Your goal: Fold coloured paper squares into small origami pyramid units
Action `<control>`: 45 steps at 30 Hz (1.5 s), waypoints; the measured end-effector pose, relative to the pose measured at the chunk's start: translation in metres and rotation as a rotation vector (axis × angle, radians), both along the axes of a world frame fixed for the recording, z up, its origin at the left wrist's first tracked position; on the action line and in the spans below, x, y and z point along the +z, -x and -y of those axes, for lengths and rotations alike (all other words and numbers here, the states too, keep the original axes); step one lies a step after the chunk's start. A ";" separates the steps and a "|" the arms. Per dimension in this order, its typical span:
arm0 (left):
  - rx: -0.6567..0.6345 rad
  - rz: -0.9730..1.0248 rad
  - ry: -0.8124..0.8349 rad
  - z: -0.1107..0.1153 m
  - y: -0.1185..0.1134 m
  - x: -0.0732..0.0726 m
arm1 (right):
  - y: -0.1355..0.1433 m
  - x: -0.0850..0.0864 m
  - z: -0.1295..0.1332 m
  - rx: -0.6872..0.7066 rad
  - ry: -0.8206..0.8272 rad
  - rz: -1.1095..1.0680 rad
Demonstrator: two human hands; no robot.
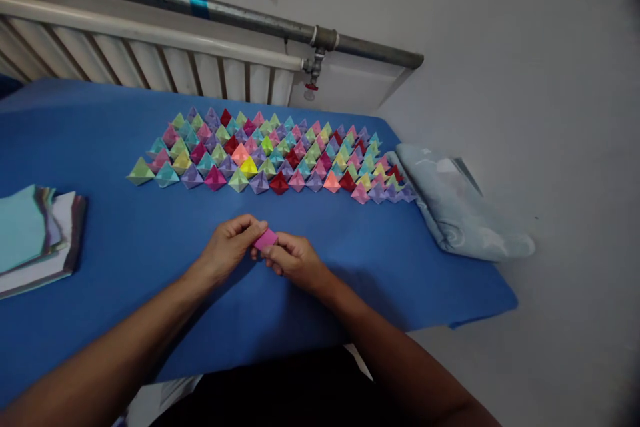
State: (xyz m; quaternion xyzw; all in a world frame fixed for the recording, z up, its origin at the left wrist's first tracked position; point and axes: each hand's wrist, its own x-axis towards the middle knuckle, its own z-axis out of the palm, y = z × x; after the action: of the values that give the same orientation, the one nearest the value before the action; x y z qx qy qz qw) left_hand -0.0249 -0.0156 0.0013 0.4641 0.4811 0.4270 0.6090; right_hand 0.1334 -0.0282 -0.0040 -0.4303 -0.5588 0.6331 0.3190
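Between my two hands is a small folded piece of pink paper (265, 239), held just above the blue cloth. My left hand (231, 244) pinches its left edge, thumb on top. At its right and lower edge, my right hand (296, 259) grips it between thumb and curled fingers. Beyond my hands stand many folded paper boats (260, 181) in close rows, coloured green, purple, red, pink, yellow and turquoise. The fingertips beneath the pink paper are partly hidden.
A stack of coloured paper sheets (35, 233) lies at the left. Folded grey-blue fabric (450, 207) rests at the right, against the wall. Behind the blue-covered table (165, 253) run a radiator (135, 60) and a metal pipe (260, 21) with a red-handled valve (311, 87).
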 end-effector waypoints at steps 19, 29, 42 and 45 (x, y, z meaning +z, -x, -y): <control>-0.192 0.073 0.082 0.001 0.004 0.004 | -0.005 -0.004 -0.007 -0.190 0.111 -0.217; -0.299 0.052 0.126 0.002 0.008 0.006 | -0.007 0.002 -0.009 -0.121 0.156 -0.186; -0.363 0.004 0.118 0.005 0.007 0.012 | -0.009 0.002 -0.006 -0.124 0.128 -0.148; -0.373 0.005 0.127 0.004 0.006 0.011 | -0.008 0.001 -0.006 -0.133 0.141 -0.169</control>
State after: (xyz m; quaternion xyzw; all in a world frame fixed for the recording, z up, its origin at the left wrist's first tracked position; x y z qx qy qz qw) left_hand -0.0311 -0.0200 0.0123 0.5049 0.4113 0.2764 0.7068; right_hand 0.1418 -0.0222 -0.0032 -0.4328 -0.4542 0.6823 0.3752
